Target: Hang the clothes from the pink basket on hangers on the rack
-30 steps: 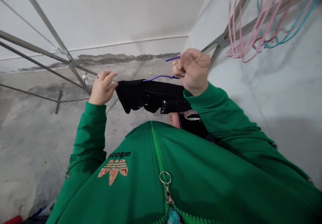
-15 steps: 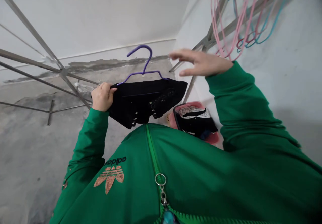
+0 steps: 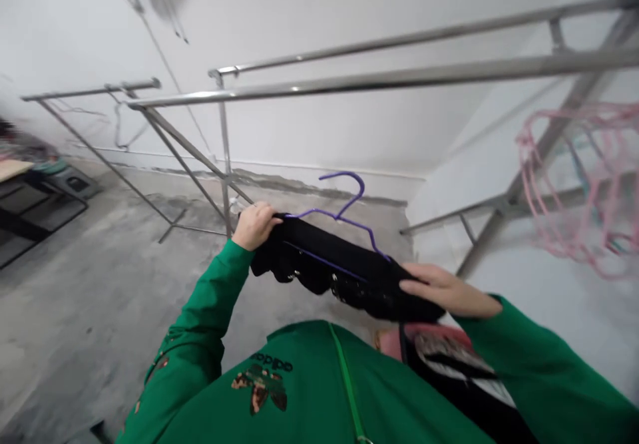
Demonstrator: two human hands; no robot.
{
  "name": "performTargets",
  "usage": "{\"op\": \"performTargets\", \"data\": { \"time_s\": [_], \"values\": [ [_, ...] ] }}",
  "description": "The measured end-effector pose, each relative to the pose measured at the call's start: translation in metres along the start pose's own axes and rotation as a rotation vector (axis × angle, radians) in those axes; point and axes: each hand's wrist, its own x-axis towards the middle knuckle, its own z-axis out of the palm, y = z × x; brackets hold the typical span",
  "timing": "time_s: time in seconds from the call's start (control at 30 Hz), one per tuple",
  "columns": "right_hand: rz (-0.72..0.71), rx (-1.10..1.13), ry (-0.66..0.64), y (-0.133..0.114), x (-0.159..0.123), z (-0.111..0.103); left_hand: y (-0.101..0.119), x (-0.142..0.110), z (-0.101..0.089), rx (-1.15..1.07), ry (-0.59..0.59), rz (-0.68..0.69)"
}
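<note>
A black garment (image 3: 324, 244) with shiny metal studs hangs in folds on a purple hanger (image 3: 344, 216), whose hook points up and left. My left hand (image 3: 255, 224) is closed round the garment's left end, thumb toward the hanger. At the right end, my right hand (image 3: 444, 287) holds the cloth, its fingers fairly straight along the upper edge; part of this grip is hidden. The hanger slopes down to the right, its lower bar partly showing in front of the cloth.
A metal drying rack (image 3: 319, 90) with two rails stands ahead. Pink hangers (image 3: 574, 191) hang at the right. Below my right arm is a pink basket (image 3: 392, 344) with clothes. Another rack (image 3: 90, 92) and a table (image 3: 14, 168) are at the left.
My right hand has come down from the air beside the hanger onto the garment's right end. The view has tilted up, bringing the rack's rails into sight. My left hand keeps its hold.
</note>
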Motion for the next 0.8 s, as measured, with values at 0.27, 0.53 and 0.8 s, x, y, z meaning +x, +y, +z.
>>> {"op": "performTargets", "data": {
  "time_s": [0.27, 0.53, 0.8],
  "values": [
    [0.132, 0.655, -0.053, -0.035, 0.057, 0.035, -0.014, -0.043, -0.017, 0.152, 0.122, -0.278],
    [-0.164, 0.433, -0.027, -0.086, 0.172, 0.072, 0.011, -0.172, -0.012, -0.083, 0.096, -0.604],
    [-0.334, 0.278, 0.266, -0.15, 0.327, 0.134, 0.056, -0.264, 0.001, -0.245, 0.011, -0.945]
  ]
}}
